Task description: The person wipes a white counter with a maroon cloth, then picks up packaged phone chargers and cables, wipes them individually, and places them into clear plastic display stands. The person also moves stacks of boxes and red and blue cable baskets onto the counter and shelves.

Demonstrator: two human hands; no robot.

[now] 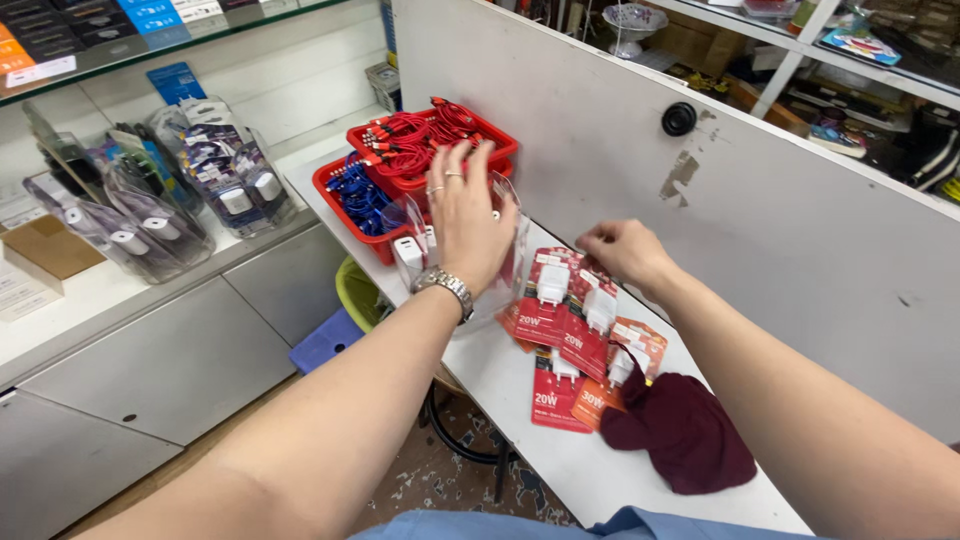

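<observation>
Clear plastic blister pack (505, 250) with a white plug-in charger inside, held upright above the near edge of the narrow white counter (520, 400), just in front of the red plastic baskets. Left hand (465, 215) wrapped over it from the near side, fingers (455, 165) spread apart and pressed against the clear shell, palm facing away, metal watch at the wrist. Long axis of the pack roughly vertical, broad face turned toward the grey partition wall (760, 200). Right hand (622, 250) to the right of the pack and a little farther off, fingers curled together over the top edge of the red card-backed charger packs (575, 330); whether pinching a card, cannot tell. Left hand clearly the nearer one, already on the pack. Red packs fanned flat on the counter, overlapping, long axes running toward the viewer. Dark maroon cloth (685, 430) touching their near right side. Red baskets holding coiled red cables (420, 140) and blue cables (360, 195) behind the pack.
</observation>
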